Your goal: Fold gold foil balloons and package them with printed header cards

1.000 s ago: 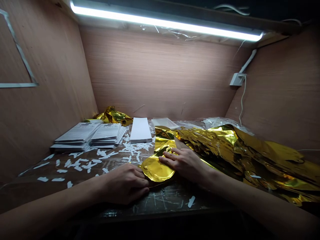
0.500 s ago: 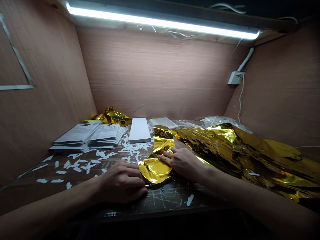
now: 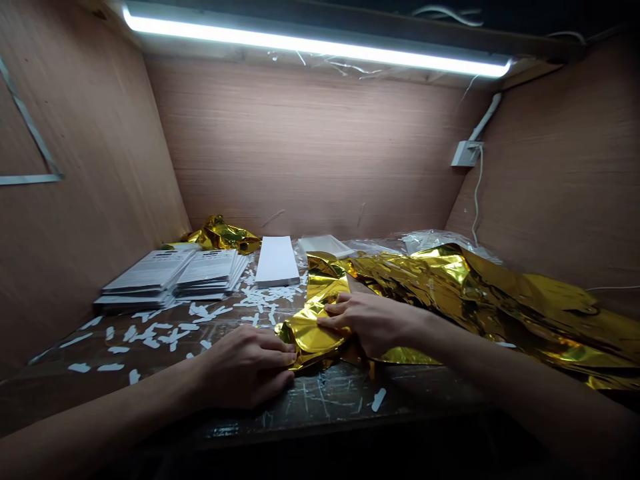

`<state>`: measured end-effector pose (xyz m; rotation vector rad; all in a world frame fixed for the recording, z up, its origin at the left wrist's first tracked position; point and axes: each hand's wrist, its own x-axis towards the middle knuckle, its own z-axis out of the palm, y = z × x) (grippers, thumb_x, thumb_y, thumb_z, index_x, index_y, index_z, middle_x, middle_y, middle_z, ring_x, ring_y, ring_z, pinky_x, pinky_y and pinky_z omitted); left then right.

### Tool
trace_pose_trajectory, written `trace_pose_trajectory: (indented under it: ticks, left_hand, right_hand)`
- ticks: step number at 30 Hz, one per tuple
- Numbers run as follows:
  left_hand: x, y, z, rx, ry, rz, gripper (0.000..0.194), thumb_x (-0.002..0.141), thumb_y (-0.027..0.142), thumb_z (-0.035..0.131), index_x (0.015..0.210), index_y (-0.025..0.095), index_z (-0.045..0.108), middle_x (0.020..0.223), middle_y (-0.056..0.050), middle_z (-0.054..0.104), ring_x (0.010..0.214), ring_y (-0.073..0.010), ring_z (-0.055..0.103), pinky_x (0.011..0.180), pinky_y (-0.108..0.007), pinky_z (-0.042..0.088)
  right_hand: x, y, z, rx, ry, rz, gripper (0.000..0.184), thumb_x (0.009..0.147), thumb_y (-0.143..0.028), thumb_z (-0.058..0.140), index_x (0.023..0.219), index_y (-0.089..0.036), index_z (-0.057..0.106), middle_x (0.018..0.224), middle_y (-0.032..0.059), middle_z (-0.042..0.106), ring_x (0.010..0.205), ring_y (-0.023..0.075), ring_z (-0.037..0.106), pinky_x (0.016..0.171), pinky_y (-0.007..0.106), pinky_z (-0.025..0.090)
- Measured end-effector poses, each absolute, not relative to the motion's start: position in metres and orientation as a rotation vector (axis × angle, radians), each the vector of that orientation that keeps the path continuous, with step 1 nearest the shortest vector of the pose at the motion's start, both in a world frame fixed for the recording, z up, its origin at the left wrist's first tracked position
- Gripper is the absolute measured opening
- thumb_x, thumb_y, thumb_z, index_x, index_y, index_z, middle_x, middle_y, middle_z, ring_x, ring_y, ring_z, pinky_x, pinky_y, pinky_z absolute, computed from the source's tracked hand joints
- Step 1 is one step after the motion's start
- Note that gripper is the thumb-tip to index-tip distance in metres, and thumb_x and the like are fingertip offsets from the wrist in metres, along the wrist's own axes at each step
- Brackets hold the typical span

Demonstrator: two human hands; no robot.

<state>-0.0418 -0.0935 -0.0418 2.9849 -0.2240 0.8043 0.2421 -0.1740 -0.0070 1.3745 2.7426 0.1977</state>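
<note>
Dark scratched tabletop (image 3: 327, 400) ends in shadow just past my wrists, and the frame cuts off both my forearms. My left hand (image 3: 245, 368) presses its fingertips against the folded gold foil (image 3: 311, 335), which lies between my hands, while my right hand (image 3: 373, 323) rests across it; my fingers hide part of it, so I can't tell whether either hand pinches it. A big gold foil sheet (image 3: 480, 293) spreads right, running out of view. Beyond lie countless white paper scraps (image 3: 160, 335), two leaflet stacks (image 3: 147, 280), one white pad (image 3: 274, 261), and one crumpled foil wad (image 3: 225, 235) before the wooden back wall (image 3: 300, 147).
</note>
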Motion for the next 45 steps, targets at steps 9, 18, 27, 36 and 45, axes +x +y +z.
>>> trace_pose_trajectory:
  ticks: [9, 18, 27, 36, 45]
  left_hand:
    - [-0.041, -0.095, -0.038, 2.929, -0.228, 0.777, 0.016, 0.093, 0.017, 0.057, 0.093, 0.020, 0.073, 0.073, -0.005, 0.071, 0.060, -0.0154, 0.067, 0.058, -0.025, 0.052]
    - [-0.047, -0.089, -0.031, 2.898, -0.104, 0.577, 0.015, 0.080, 0.016, 0.065, 0.094, 0.020, 0.066, 0.084, -0.004, 0.072, 0.067, -0.0162, 0.067, 0.062, -0.025, 0.051]
    - [-0.048, -0.063, -0.019, 2.709, -0.103, 0.471, 0.053, 0.077, 0.011, 0.074, 0.129, 0.024, 0.066, 0.128, -0.012, 0.071, 0.107, -0.0249, 0.069, 0.092, -0.039, 0.057]
    - [-0.024, -0.036, -0.022, 2.593, -0.123, 0.265, 0.034, 0.088, 0.008, 0.065, 0.113, 0.026, 0.078, 0.125, -0.009, 0.075, 0.119, -0.0264, 0.069, 0.118, -0.058, 0.037]
    - [0.012, -0.029, 0.001, 2.294, 0.018, 0.074, 0.022, 0.095, 0.032, 0.067, 0.106, 0.013, 0.073, 0.097, -0.012, 0.076, 0.087, -0.0205, 0.071, 0.078, -0.031, 0.058]
  right_hand:
    - [0.246, -0.145, -0.008, 1.433, 3.008, -0.329, 0.035, 0.090, -0.026, 0.068, 0.124, -0.027, 0.076, 0.129, 0.0082, 0.070, 0.112, 0.0214, 0.066, 0.101, 0.037, 0.048]
    - [0.248, -0.152, -0.034, 1.356, 3.028, -0.256, 0.044, 0.103, -0.037, 0.053, 0.145, -0.029, 0.060, 0.144, 0.0126, 0.053, 0.134, 0.0227, 0.050, 0.113, 0.040, 0.041]
    - [0.241, -0.153, -0.026, 1.269, 2.977, -0.345, 0.045, 0.105, -0.033, 0.049, 0.149, -0.032, 0.055, 0.148, 0.0112, 0.052, 0.146, 0.0230, 0.038, 0.119, 0.041, 0.035]
    - [0.250, -0.152, -0.028, 1.328, 3.067, -0.351, 0.044, 0.098, -0.034, 0.062, 0.141, -0.031, 0.063, 0.145, 0.0109, 0.055, 0.132, 0.0237, 0.055, 0.112, 0.040, 0.041]
    - [0.278, -0.148, -0.021, 1.493, 3.047, -0.308, 0.053, 0.079, -0.047, 0.083, 0.125, -0.022, 0.074, 0.140, 0.0116, 0.063, 0.124, 0.0282, 0.061, 0.102, 0.038, 0.048]
